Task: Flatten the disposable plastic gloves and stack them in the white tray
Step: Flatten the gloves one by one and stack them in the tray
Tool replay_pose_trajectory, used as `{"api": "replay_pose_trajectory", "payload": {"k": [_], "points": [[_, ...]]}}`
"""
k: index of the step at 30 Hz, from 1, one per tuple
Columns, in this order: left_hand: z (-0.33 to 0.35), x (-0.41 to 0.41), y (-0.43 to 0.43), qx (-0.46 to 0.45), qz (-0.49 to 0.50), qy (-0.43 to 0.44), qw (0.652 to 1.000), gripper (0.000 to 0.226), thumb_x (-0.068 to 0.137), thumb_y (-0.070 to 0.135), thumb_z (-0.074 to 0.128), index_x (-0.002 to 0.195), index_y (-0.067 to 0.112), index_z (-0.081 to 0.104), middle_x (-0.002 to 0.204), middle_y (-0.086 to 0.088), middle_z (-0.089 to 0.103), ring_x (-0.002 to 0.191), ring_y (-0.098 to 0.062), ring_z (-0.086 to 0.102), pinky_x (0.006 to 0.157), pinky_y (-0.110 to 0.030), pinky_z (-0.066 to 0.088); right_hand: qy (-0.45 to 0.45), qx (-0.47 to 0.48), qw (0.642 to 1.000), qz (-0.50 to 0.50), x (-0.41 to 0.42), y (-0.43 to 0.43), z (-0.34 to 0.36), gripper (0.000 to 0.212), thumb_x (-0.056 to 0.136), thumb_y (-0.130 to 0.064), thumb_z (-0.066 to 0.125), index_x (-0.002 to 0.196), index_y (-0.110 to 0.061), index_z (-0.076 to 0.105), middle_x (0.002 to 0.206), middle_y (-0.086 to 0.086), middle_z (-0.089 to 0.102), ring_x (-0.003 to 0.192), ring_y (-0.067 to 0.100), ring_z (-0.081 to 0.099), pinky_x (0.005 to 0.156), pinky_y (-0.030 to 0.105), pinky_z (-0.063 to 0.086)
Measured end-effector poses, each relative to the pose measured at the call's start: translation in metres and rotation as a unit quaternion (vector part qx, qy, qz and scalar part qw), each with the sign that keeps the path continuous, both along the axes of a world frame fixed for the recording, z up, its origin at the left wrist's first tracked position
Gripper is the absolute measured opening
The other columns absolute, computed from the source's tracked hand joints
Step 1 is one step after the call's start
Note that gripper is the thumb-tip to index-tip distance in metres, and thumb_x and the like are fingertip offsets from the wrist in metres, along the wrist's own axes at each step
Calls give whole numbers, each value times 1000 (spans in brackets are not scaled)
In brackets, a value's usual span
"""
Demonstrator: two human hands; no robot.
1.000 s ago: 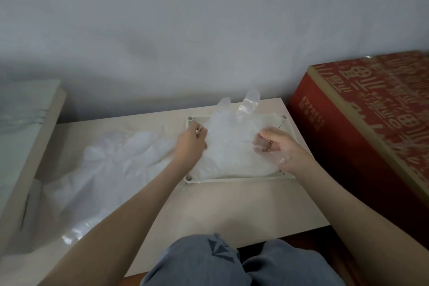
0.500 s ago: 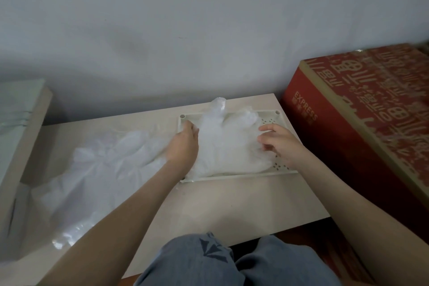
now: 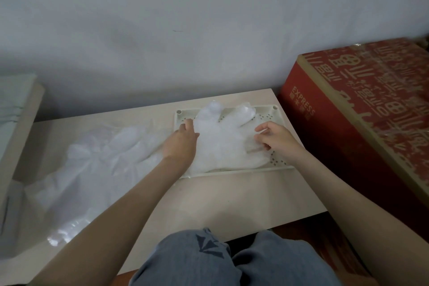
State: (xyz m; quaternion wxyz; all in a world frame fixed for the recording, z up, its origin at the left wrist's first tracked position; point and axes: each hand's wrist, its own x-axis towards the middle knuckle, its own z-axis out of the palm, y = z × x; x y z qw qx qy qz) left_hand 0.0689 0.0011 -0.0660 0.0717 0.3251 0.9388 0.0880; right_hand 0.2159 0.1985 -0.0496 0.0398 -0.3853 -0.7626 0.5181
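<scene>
Head view, surroundings: a red carton (image 3: 362, 123) printed with "EXPRESS" stands just beside the table's right end; a pale slab-like object (image 3: 16, 123) sits at far left, its nature unclear.
Loose pile: crumpled clear gloves (image 3: 97, 165) spread over the table's left half, touching the left forearm.
In the way: both forearms cross the table; the left hand (image 3: 181, 144) covers the tray's left edge.
Glove in tray (image 3: 222, 144): translucent, wrinkled, fingers pointing to the wall, two fingertips puffed up over the far rim.
White tray (image 3: 255, 170): perforated, at the table's far right.
Left hand: fingers straight, pressing flat on the glove's left side.
Right hand (image 3: 274, 137): fingers bent, tips on the glove's right edge; pinching or only touching, cannot tell.
Table (image 3: 232, 197): pale wood-look top.
Room: plain grey wall (image 3: 209, 30) behind; knees in grey-blue trousers (image 3: 209, 260) below.
</scene>
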Motion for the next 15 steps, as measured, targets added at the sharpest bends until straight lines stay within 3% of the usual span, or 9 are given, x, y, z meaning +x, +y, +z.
{"api": "replay_pose_trajectory", "payload": {"k": [3,6,7,10,15], "points": [[1,5,1,-15,-23,66,997,49,99,35,44,136,5,33,137,-13,40,122,-30,42,94,-36,38,-21,-5,1000,17,0,2,0,24,89,-22,65,110,-14,58,92,6,60,66,15,52,60,24,43],[1,17,5,61,-80,151,983,61,88,37,61,136,4,43,145,-20,38,130,-37,41,105,-44,35,-52,-10,998,29,4,3,3,38,89,-39,64,119,-19,50,93,0,58,69,13,56,64,25,42],[0,21,7,51,-112,141,982,65,91,41,57,142,6,38,151,-20,29,137,-36,33,110,-46,29,-62,-7,998,33,6,3,5,43,89,-43,63,122,-20,47,91,-2,56,70,12,56,65,25,42],[-15,27,10,-53,-153,33,986,70,98,56,21,153,20,-4,159,-9,-16,147,-25,-12,118,-45,-4,-102,-10,992,69,12,2,17,56,85,-47,66,126,-24,37,96,-3,52,76,11,56,67,24,41],[-31,18,9,-110,-137,-63,982,70,97,60,15,150,26,-16,156,-7,-27,144,-24,-23,117,-47,-11,-152,-39,976,153,21,4,21,60,79,-28,77,125,-20,38,90,0,57,72,12,52,68,25,41]]}}
